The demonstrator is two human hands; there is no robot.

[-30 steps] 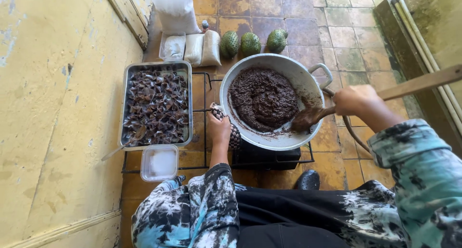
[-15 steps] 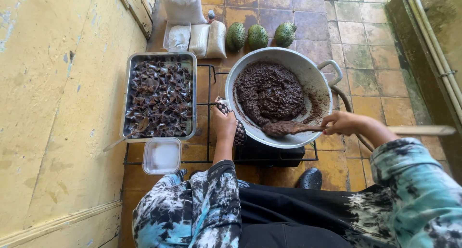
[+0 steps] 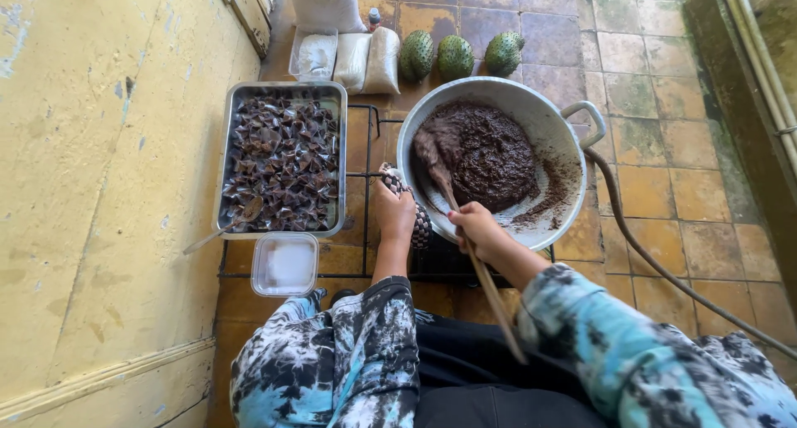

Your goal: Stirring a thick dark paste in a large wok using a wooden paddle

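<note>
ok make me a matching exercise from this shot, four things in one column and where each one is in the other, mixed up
Things:
1. wooden paddle
2. metal spoon
3. green spiky fruits
4. clear plastic tub

Places:
A. on the floor tiles beyond the pan
B. in the right hand, its blade in the dark paste
C. just below the tray, near the person's knee
D. lying in the tray of dark pieces

Pairs: 1-B, 2-D, 3-A, 4-C
</note>
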